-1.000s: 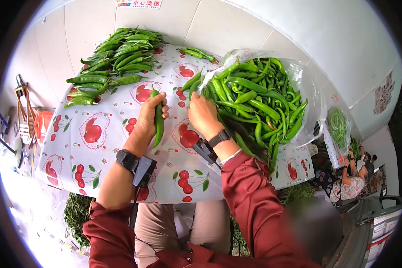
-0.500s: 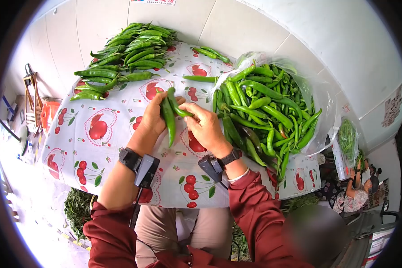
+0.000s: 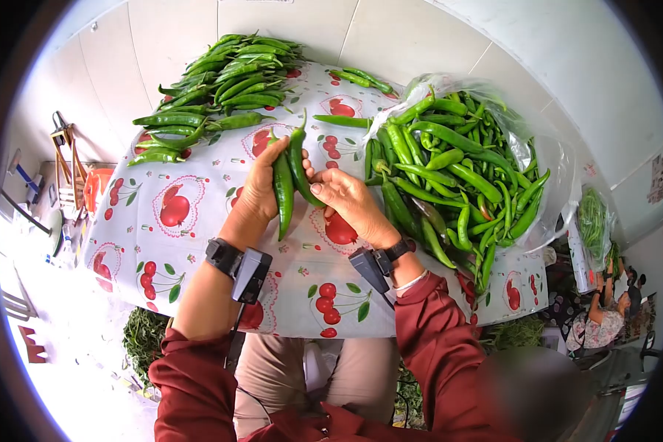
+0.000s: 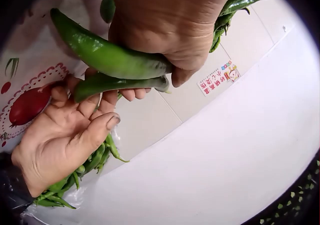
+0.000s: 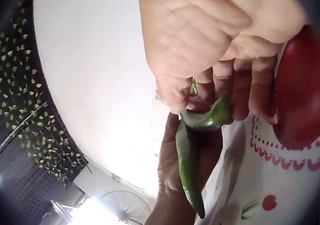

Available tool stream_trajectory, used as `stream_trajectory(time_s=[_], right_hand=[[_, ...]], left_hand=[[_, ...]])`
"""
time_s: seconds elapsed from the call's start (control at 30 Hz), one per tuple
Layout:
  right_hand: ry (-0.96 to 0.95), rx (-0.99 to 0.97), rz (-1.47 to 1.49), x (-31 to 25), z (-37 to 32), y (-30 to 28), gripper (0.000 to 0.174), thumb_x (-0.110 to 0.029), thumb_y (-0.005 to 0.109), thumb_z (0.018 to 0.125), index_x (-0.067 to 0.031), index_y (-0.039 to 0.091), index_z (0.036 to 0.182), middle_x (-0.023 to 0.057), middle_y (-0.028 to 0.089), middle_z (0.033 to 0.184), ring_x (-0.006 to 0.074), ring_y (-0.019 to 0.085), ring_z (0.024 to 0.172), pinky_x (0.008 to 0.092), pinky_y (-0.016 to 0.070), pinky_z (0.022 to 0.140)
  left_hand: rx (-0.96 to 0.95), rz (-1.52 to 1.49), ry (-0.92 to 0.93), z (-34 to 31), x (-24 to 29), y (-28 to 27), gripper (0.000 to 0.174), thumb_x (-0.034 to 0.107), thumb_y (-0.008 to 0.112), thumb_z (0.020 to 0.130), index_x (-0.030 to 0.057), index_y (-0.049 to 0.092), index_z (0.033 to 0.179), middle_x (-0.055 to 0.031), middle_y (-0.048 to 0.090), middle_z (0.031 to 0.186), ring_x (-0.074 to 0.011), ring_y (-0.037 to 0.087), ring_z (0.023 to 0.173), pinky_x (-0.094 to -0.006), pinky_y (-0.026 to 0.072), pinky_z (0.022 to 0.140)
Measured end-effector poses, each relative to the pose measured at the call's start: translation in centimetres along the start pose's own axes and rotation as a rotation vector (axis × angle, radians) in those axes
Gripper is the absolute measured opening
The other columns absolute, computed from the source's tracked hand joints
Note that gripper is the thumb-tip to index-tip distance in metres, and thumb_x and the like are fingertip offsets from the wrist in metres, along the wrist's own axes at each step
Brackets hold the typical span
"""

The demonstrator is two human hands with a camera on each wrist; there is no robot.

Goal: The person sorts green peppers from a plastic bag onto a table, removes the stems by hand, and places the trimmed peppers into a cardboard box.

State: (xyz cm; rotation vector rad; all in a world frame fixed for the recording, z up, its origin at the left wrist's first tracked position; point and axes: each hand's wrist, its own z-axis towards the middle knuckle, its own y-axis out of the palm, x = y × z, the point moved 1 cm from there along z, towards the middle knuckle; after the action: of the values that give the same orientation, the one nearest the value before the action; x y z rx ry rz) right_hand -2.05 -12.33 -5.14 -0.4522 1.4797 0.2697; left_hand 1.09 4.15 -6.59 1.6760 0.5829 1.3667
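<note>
Left hand (image 3: 258,190): fingers curled round two long, glossy green peppers (image 3: 283,186). Right hand (image 3: 353,208): fingers loosely bent, touching one.

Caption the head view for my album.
Left hand and right hand meet at two peppers, pile and bag beyond.

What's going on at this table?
A person is handling green peppers at a table. The left hand holds two peppers, and the fingers of the right hand are at the tip of one. A pile lies at the far left, and an open plastic bag on the right holds many more. A few loose peppers lie between them.
</note>
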Motion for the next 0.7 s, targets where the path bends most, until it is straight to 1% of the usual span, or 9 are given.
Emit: stream_trajectory(time_s=[0.13,0.17,0.3,0.37,0.43,0.5,0.57,0.63,0.7], right_hand=[[-0.113,0.003,0.07,0.5,0.1,0.5,0.026,-0.027,0.058,0.088,-0.0049,0.056,0.1,-0.0024,0.056,0.083,0.0034,0.05,0.071,0.0186,0.0422,0.055],[-0.041,-0.001,0.019,0.7,0.1,0.1,0.026,-0.027,0.057,0.089,-0.0043,0.056,0.1,-0.002,0.056,0.081,0.004,0.05,0.068,0.0187,0.0424,0.054],[-0.063,0.026,-0.01,0.7,0.1,-0.1,0.024,-0.024,0.057,0.089,-0.0019,0.057,0.098,0.0004,0.057,0.078,0.0042,0.051,0.064,0.0185,0.0438,0.053],[-0.05,0.009,0.077,1.5,0.2,-0.1,0.021,-0.02,0.057,0.089,-0.0014,0.056,0.098,0.0016,0.058,0.078,0.005,0.051,0.063,0.0183,0.0443,0.053],[-0.037,-0.011,0.101,1.6,0.2,-0.1,0.018,-0.016,0.055,0.089,-0.0005,0.056,0.098,0.0023,0.058,0.078,0.0057,0.052,0.063,0.0184,0.0447,0.052],[-0.034,-0.005,0.077,1.6,0.3,-0.1,0.015,-0.013,0.054,0.088,-0.0001,0.055,0.097,0.0024,0.058,0.077,0.0057,0.052,0.063,0.0189,0.0448,0.052],[-0.049,-0.012,0.083,1.8,0.4,-0.2,0.014,-0.011,0.054,0.087,-0.0001,0.055,0.096,0.0024,0.058,0.077,0.0057,0.052,0.063,0.0189,0.0446,0.052],[-0.061,-0.004,0.091,2.0,0.4,-0.1,0.012,-0.009,0.054,0.087,0.0,0.055,0.095,0.0023,0.058,0.076,0.0056,0.052,0.063,0.0189,0.0444,0.052],[-0.087,-0.002,0.069,2.0,0.4,-0.1,0.011,-0.006,0.053,0.085,0.0002,0.055,0.093,0.0019,0.057,0.075,0.0054,0.052,0.061,0.0189,0.0437,0.052]], left_hand=[[-0.024,0.07,0.004,0.1,-0.2,0.0,0.028,0.028,0.052,0.089,0.0025,0.053,0.1,-0.0073,0.059,0.082,-0.0182,0.059,0.068,-0.031,0.0513,0.064],[-0.017,0.068,-0.015,0.3,-0.3,-0.4,0.027,0.027,0.054,0.088,0.0029,0.053,0.101,-0.0069,0.059,0.082,-0.0174,0.059,0.068,-0.0303,0.051,0.064],[-0.01,0.282,0.066,-1.1,1.4,2.1,0.025,0.024,0.059,0.086,0.0032,0.054,0.099,-0.0054,0.058,0.081,-0.0155,0.058,0.069,-0.029,0.0499,0.065],[0.058,0.622,0.248,-1.5,2.8,3.5,0.025,0.024,0.06,0.086,0.0029,0.054,0.098,-0.0048,0.057,0.079,-0.014,0.056,0.068,-0.0281,0.0485,0.063],[0.077,0.949,0.365,-1.6,5.3,4.7,0.03,0.02,0.063,0.084,0.0003,0.053,0.104,-0.004,0.057,0.078,-0.0115,0.054,0.071,-0.0259,0.0463,0.063],[0.054,1.513,0.536,-1.9,8.3,5.6,0.033,0.017,0.064,0.083,-0.0008,0.052,0.109,-0.0064,0.059,0.083,-0.0114,0.055,0.074,-0.0263,0.046,0.067],[0.127,1.925,0.72,-1.3,10.9,4.1,0.035,0.016,0.064,0.081,0.0012,0.052,0.11,-0.0107,0.061,0.09,-0.0169,0.059,0.077,-0.029,0.0461,0.071],[0.178,2.098,0.7,-1.1,13.2,3.3,0.037,0.018,0.065,0.078,0.0058,0.052,0.11,-0.0139,0.061,0.094,-0.0302,0.059,0.084,-0.0359,0.0461,0.074],[0.136,2.218,0.744,0.1,15.1,1.3,0.037,0.018,0.066,0.077,0.0085,0.053,0.111,-0.0115,0.06,0.097,-0.0289,0.058,0.088,-0.0377,0.0442,0.078]])
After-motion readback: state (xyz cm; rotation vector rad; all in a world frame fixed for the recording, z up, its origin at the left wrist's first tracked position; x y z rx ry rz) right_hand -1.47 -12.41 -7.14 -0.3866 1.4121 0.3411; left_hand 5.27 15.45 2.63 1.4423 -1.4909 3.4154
